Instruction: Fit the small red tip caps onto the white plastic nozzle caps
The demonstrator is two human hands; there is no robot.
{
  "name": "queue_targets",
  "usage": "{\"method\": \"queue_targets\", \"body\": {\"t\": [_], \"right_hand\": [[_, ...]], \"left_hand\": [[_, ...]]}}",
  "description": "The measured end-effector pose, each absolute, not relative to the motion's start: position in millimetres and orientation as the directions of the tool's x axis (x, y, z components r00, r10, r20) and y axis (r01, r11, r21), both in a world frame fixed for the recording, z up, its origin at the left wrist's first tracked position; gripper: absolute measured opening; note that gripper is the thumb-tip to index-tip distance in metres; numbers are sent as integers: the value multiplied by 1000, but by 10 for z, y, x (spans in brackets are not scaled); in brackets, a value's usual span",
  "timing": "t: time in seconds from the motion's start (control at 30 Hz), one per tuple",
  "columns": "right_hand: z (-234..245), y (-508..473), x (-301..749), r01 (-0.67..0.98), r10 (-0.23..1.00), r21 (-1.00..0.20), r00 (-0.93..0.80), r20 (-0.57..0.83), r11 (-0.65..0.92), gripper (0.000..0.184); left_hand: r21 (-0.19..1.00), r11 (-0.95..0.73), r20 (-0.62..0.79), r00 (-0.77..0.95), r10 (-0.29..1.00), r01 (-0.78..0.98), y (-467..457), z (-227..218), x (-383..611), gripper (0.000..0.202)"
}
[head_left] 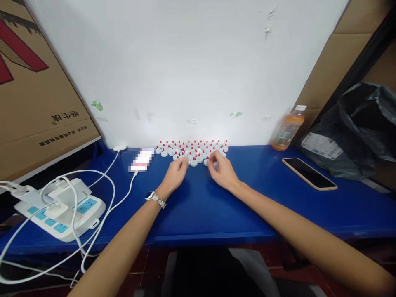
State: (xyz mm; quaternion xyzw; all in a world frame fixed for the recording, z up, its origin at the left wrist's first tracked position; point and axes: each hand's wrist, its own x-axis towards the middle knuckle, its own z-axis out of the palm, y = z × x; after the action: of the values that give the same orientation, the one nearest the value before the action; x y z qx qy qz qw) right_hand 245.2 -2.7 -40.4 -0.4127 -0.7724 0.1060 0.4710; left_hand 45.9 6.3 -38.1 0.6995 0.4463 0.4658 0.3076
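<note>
Several small white caps with red tips [198, 147] stand in rows at the back of the blue table [198, 206], against the white wall. My left hand [175, 174], with a watch on the wrist, has its fingers curled at the front left of the rows, fingertips on a cap. My right hand [221, 169] is curled too, pinching a white cap at the front right of the group. Both hands rest on the tabletop a short way apart.
A white power strip [62, 212] with plugs and white cables lies at the left. A small phone on a cable [141, 161] lies left of the caps. A dark phone [309, 173], an orange drink bottle [287, 128] and a black bag [355, 128] are at the right. Cardboard boxes [31, 90] stand at the left.
</note>
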Motion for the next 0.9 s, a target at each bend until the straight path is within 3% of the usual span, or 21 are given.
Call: {"method": "queue_targets", "body": {"t": [0.07, 0.13, 0.33, 0.43, 0.53, 0.6, 0.73, 0.9], "right_hand": [[-429, 19, 2472, 451, 834, -708, -188, 520, 543, 8], [-466, 53, 2454, 383, 878, -791, -228, 420, 478, 13], [-527, 136, 2359, 223, 883, -882, -333, 331, 415, 22], [-435, 131, 2443, 307, 865, -826, -340, 370, 473, 18], [-293, 58, 2582, 524, 815, -625, -407, 412, 578, 21], [-224, -11, 2638, 603, 804, -536, -491, 336, 591, 25], [-218, -94, 2600, 621, 816, -558, -544, 198, 550, 18], [-309, -45, 2525, 596, 809, -555, -502, 306, 580, 23]], "left_hand": [[705, -536, 392, 374, 840, 465, 53, -421, 461, 35], [595, -628, 379, 514, 769, 501, 52, -472, 489, 25], [552, -628, 315, 559, 767, 549, 38, -446, 438, 17], [546, -600, 326, 511, 795, 585, 14, -331, 352, 20], [484, -591, 427, 415, 803, 646, -3, -236, 280, 22], [428, -555, 497, 328, 804, 713, -8, -210, 242, 21], [385, -427, 477, 220, 851, 818, 4, -251, 190, 28], [420, -424, 398, 256, 881, 803, 87, -352, 157, 22]]}}
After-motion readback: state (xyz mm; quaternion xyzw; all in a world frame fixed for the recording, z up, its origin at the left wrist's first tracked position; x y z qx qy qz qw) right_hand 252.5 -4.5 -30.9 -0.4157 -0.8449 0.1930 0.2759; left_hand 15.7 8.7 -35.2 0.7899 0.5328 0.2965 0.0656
